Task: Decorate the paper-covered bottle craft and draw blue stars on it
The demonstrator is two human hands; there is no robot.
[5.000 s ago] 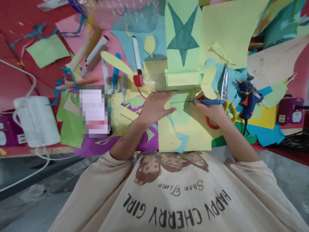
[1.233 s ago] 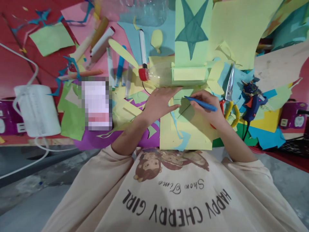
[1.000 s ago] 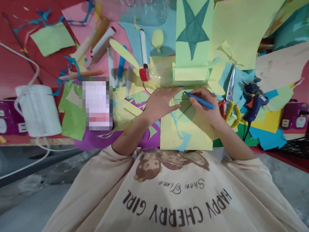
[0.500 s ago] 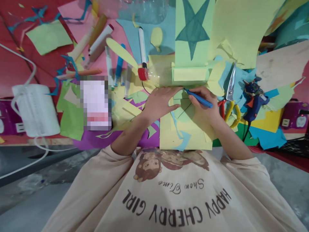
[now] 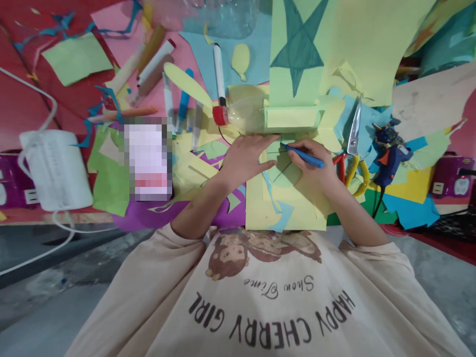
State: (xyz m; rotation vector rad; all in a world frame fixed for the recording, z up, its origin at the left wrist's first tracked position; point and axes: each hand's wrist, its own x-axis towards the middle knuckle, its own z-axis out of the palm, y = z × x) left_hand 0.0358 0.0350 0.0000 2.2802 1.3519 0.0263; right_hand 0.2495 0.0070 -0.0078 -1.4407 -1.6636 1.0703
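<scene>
In my right hand (image 5: 314, 153) is a blue marker (image 5: 307, 157), its tip at the upper part of a pale green piece of paper (image 5: 284, 171) with dark lines on it. My left hand (image 5: 249, 156) lies flat with thumb and fingers spread, at the left edge of that green paper. Beneath it is a pale yellow sheet (image 5: 297, 213). Just beyond both hands lies a clear plastic bottle (image 5: 247, 113) with a red cap (image 5: 220, 115) and green paper around it. A green sheet with a dark green star (image 5: 297, 47) rises behind the bottle.
Scissors (image 5: 355, 148) with red and yellow handles and a blue glue gun (image 5: 390, 161) lie to the right. On the left are a phone (image 5: 148, 158), a white corded device (image 5: 55, 168) and several markers (image 5: 184, 101). Paper scraps cover much of the table.
The blue marker and my right hand have shifted slightly left and toward me, so the tip sits lower on the green paper. My left hand has stayed in place.
</scene>
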